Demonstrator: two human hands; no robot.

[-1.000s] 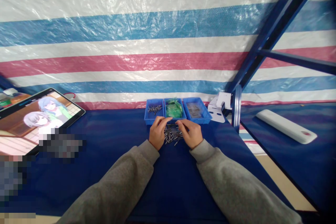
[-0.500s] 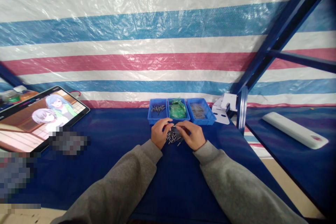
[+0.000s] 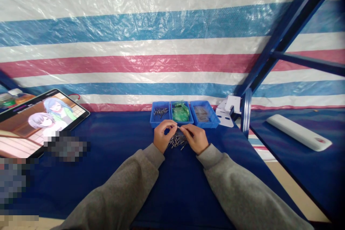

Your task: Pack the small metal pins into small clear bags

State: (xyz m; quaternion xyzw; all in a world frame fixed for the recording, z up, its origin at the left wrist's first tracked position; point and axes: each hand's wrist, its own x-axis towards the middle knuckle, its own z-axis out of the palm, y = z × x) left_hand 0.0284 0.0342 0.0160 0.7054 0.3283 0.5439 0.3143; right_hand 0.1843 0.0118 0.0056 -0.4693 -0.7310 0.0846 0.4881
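Observation:
My left hand (image 3: 164,136) and my right hand (image 3: 195,137) meet above a loose pile of small metal pins (image 3: 177,141), their fingertips pinched together on a small metal pin (image 3: 178,128). The pile lies on the dark blue cloth table (image 3: 121,187), directly below my hands and partly hidden by them. Just beyond stand three blue plastic bins side by side. The left bin (image 3: 159,125) holds several pins, the middle bin (image 3: 182,123) a green plastic bag (image 3: 180,113), and the right bin (image 3: 205,125) flat grey pieces (image 3: 201,113).
A tablet (image 3: 40,122) showing a cartoon lies at the table's left. White brackets (image 3: 226,116) stand past the right bin, beside a blue steel post (image 3: 246,111). A long white bar (image 3: 299,133) lies on a lower blue surface. A striped tarp (image 3: 161,43) hangs behind.
My hands have moved closer together over the pile, and their fingertips now meet at the pin. The view has shifted slightly with my head.

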